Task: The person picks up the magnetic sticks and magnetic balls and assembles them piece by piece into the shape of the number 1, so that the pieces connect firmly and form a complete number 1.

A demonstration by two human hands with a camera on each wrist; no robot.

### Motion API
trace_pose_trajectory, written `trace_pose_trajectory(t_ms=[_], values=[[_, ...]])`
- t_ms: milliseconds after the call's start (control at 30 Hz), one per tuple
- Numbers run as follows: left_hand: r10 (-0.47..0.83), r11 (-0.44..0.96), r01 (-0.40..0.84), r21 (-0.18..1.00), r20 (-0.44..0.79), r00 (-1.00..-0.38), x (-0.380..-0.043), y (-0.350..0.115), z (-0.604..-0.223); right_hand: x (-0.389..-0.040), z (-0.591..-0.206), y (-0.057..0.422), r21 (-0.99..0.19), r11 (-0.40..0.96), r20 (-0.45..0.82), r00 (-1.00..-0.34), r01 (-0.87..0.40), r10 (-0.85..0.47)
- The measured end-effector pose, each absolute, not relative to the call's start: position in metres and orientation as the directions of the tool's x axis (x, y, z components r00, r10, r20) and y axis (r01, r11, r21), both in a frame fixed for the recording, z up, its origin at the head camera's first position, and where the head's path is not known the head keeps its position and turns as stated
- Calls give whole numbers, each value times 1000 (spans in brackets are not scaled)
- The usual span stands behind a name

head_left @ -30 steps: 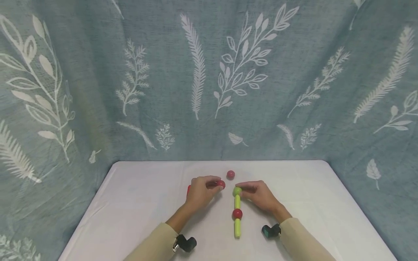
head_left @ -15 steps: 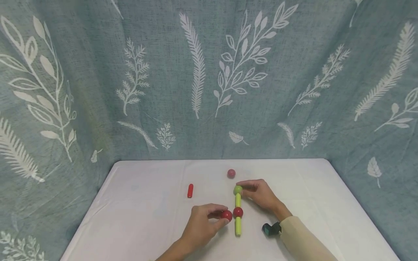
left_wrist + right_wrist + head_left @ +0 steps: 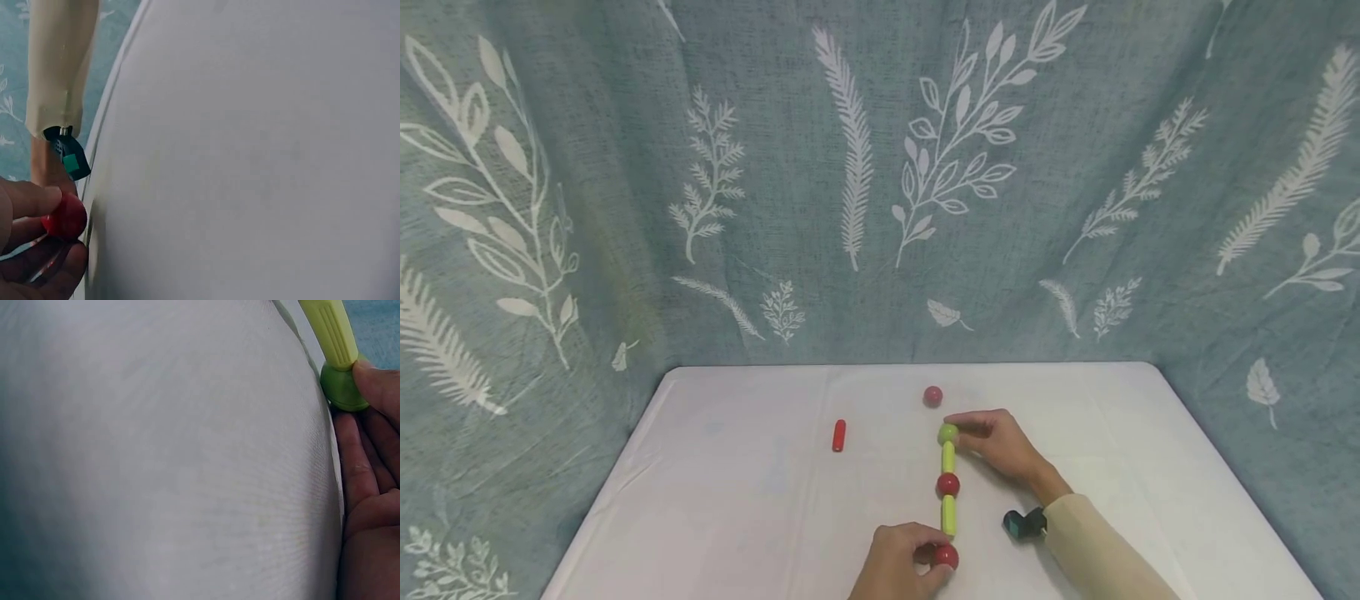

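Left hand (image 3: pixel 897 560), bottom centre of the head view: thumb and fingers pinched on 1 red ball (image 3: pixel 948 558). That ball lies just below the lower yellow-green rod (image 3: pixel 949 517); contact cannot be confirmed. Rod's long axis runs up and down the frame, aligned with 1 upper rod (image 3: pixel 948 457). Right hand (image 3: pixel 1000 443), right of centre, grips the green ball (image 3: pixel 948 434) at the upper rod's top end. Left hand is nearer the lower rod.
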State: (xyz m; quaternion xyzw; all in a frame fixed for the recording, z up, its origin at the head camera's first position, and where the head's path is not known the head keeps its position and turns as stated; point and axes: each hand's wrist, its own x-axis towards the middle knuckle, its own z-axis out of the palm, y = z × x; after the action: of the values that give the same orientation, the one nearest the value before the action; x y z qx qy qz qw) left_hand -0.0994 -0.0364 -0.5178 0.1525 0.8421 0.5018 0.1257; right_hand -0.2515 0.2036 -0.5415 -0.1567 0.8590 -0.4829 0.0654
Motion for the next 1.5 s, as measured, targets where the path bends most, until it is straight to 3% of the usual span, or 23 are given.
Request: trace_pose_trajectory(t_ms=[533, 900, 1500], values=[[209, 581, 91, 809, -39, -977, -99, -18, -516, -249, -538, 203, -844, 503, 26, -950, -188, -311], [275, 528, 68, 847, -94, -957, -105, -28, -515, -252, -537, 199, -846, 493, 36, -945, -202, -325], [266, 455, 6, 891, -129, -955, -106, -33, -522, -253, -539, 197, -833, 500, 70, -941, -237, -330]])
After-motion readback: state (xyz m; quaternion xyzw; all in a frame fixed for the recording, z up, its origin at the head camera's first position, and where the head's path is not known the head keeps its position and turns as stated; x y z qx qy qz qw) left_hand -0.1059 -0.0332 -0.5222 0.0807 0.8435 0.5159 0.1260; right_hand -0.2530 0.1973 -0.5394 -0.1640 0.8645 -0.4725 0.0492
